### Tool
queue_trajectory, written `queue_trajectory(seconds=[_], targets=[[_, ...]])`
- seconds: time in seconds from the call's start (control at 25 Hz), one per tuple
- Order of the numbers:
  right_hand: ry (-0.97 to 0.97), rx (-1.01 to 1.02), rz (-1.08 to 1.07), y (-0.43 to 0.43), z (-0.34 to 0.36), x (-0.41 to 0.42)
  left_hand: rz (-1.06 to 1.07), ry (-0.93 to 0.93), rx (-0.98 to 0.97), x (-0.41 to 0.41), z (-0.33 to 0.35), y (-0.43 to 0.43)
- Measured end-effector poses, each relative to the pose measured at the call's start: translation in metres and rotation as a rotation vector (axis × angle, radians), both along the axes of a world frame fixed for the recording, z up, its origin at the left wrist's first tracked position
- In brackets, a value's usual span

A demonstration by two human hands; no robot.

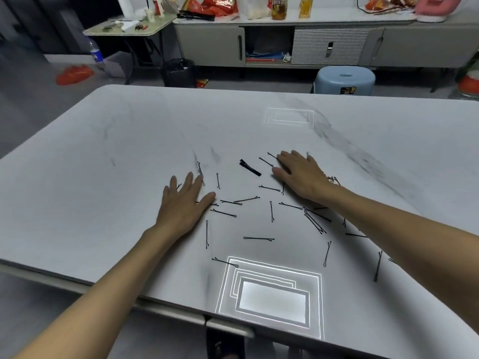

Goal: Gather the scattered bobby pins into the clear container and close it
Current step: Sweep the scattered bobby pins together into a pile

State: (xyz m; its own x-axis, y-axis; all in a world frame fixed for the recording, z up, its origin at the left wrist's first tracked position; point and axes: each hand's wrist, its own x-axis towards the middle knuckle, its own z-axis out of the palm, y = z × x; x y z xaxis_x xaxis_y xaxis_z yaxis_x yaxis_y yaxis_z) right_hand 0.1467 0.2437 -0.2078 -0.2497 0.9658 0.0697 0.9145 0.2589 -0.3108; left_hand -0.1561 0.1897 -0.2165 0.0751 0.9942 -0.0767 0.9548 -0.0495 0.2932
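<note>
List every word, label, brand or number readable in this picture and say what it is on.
None can be read for certain.
Plastic bottle on the floor: blue label, too blurred.
Jar on the sideboard: printed label, too blurred.
Blue stool: sticker, too small.
Red snack bags: print illegible.
Table, bobby pins: no text.

A large white marble-patterned table fills the near scene, with bright rectangular reflections of a ceiling light on its glossy top. Beyond it the floor is grey. Along the far wall stands a long low grey cabinet, its top crowded with bottles, bags and snack packets. A light blue plastic stool sits before it on the right. At far left a small folding table holds clutter, with a black waste bin and a plastic bottle near it.
</note>
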Motion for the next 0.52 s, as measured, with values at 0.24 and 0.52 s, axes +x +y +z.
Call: queue_trajectory(seconds=[0.24,0.52], targets=[[0.147,-0.108,-0.027,0.017,0.011,-0.038,-0.003,-0.366,0.174,0.009,0.006,-0.012],[-0.020,-0.010,0.260,-0.009,-0.006,-0.051,-0.082,-0.073,-0.003,0.013,0.002,0.015]])
